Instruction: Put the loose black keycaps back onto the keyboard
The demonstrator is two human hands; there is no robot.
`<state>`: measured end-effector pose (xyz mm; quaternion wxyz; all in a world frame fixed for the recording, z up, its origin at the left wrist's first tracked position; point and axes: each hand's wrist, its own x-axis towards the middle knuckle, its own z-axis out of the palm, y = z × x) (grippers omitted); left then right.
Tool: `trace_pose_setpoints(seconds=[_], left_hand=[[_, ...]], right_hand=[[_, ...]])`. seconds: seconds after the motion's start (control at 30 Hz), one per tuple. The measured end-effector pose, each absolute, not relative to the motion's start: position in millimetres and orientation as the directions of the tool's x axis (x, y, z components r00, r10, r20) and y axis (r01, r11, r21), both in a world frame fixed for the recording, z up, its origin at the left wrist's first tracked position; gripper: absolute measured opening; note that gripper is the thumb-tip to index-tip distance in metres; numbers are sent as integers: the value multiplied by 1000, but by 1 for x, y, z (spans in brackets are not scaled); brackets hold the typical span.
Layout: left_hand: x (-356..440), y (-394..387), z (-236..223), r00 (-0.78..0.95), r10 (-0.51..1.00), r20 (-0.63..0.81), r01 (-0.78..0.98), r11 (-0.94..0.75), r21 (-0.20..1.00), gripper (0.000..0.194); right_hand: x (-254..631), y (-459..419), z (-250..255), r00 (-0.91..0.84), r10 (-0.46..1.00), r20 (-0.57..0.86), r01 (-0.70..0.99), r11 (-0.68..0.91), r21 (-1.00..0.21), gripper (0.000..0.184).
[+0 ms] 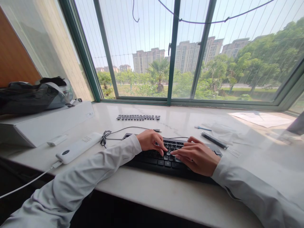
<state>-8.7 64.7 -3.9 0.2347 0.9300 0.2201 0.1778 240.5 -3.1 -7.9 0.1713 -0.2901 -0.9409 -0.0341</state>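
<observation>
A black keyboard [163, 163] lies on the white stone sill [166, 193] in front of me. My left hand [152, 141] rests over its upper left keys with the fingers curled down, and the fingertips are pressed together on a key near the middle. My right hand [198, 156] lies on the right half, fingers stretched out flat and pointing left, their tips almost meeting the left hand's. What the fingertips hold, if anything, is hidden. A row of several loose dark keycaps [138, 117] sits further back near the window.
A white power bank [78, 147] with a cable and a small white adapter [57, 140] lie at left beside a white box [47, 123] carrying a black bag [30, 95]. A black cable [128, 129], black pen [214, 140], blue tool [203, 128] and paper [261, 119] lie behind the keyboard.
</observation>
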Motion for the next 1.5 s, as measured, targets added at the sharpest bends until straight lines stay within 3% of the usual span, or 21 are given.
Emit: trace_pose_setpoints(seconds=[0.3,0.8,0.9,1.03,1.2,1.5], left_hand=[[-6,61,-1,818,548,176,381,-745,548,22],[0,50,3,603,797,18,550,-432,714,38],[-2,52,4,629,776,48,553,-489,675,32],[-5,59,1,727,687,20,462,-510,725,31],[-6,62,-1,730,675,108,432,-579,691,33],[-7,69,-2,765,644,-11,444,-516,733,36]], right_hand=[[238,-5,-7,-774,535,338,560,828,-29,32],[227,-10,-7,-766,582,274,586,807,-75,38],[226,-10,-6,-757,595,272,596,798,-87,38],[226,-11,-5,-756,600,262,594,797,-109,37],[225,-11,-6,-756,597,270,593,798,-103,36],[222,-12,-4,-749,605,271,606,790,-90,37]])
